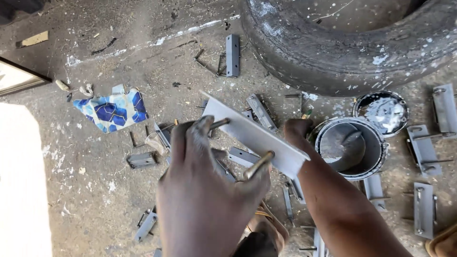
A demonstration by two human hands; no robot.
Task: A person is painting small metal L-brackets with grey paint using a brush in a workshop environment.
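Note:
My left hand [204, 190] grips a grey-painted flat metal plate [252, 135] by its two bare rods [259, 164], holding it tilted over the dirt ground. Behind the plate's right end, my right hand [297, 132] is closed in a fist around a thin brush handle [307, 113] whose tip pokes up; the plate hides the rest of the brush. Just right of that hand stands an open tin of grey paint [376, 152].
A large worn tyre [342, 52] lies at the top right. The tin's lid [383, 112] rests beside it. Several grey painted brackets [423, 209] lie scattered around, one [232, 54] near the tyre. A blue patterned cloth [114, 110] lies at the left.

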